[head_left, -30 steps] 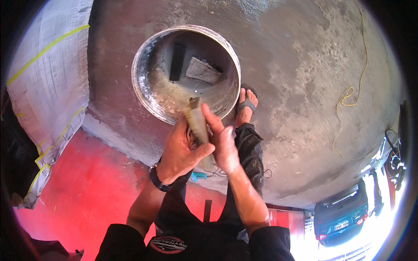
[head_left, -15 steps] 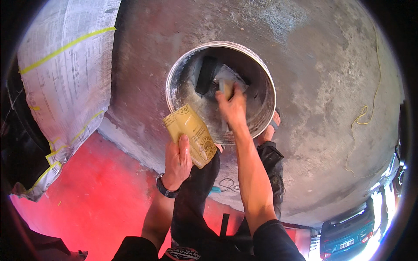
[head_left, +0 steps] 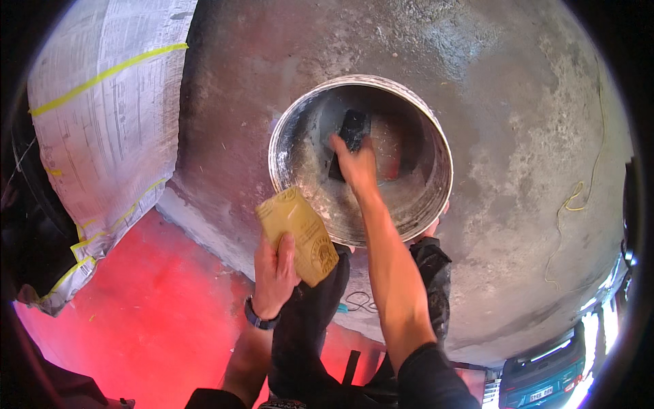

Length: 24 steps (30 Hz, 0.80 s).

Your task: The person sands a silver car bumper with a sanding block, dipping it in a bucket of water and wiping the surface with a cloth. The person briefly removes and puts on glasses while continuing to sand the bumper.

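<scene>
A large grimy bucket (head_left: 428, 211) stands on the floor between my feet. My right hand (head_left: 354, 158) reaches down inside it, fingers curled over a black rectangular block (head_left: 355, 123) at the bottom; a lighter, blurred reddish patch lies beside the block. My left hand (head_left: 272, 267) grips a folded yellow-tan paper sheet (head_left: 304, 232), printed on one face, outside the bucket's near left rim.
A paper-masked panel (head_left: 105, 123) with yellow tape fills the left side, beside dark bodywork. A red-dusted floor area (head_left: 170, 300) lies lower left. A thin yellow cord (head_left: 575, 201) trails on the right. A teal car (head_left: 541, 378) shows at lower right.
The pale block that was in both hands went into the bucket in my right hand, which now grips the black block. My left hand came away with the yellow sheet.
</scene>
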### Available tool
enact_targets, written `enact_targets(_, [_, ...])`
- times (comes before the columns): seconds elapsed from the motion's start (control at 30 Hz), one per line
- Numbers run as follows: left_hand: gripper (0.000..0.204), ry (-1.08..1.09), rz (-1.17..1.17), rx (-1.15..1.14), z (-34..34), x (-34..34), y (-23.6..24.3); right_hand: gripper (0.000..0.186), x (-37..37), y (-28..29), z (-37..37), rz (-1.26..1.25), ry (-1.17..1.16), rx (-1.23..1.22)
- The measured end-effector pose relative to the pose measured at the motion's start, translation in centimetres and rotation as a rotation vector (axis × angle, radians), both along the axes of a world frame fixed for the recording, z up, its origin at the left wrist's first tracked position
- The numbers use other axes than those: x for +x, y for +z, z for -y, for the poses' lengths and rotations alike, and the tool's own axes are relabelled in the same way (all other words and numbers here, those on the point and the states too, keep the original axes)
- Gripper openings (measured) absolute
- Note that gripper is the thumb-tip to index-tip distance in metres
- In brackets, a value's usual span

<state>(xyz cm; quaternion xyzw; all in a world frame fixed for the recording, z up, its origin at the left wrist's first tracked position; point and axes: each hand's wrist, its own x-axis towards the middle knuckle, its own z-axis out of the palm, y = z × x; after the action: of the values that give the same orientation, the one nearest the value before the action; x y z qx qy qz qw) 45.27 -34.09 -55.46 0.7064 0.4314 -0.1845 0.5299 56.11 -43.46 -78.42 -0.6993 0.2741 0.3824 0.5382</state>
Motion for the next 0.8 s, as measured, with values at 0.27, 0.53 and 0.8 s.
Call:
enact_targets(0.27, [0.049,-0.297,0.122,-0.030,1.5,4.5,-2.4,0.068,-2.5,18.2,7.4,0.413,0.097,0.215])
enact_targets(0.53, [0.058,-0.468,0.089,-0.043,2.6,6.0,-0.8,0.067,-4.4,17.2,8.5,0.158,-0.061,0.259])
enact_targets(0.8, [0.077,-0.300,0.006,-0.273,3.8,6.3,-2.1,0.060,-3.6,15.4,9.4,-0.061,-0.354,0.503])
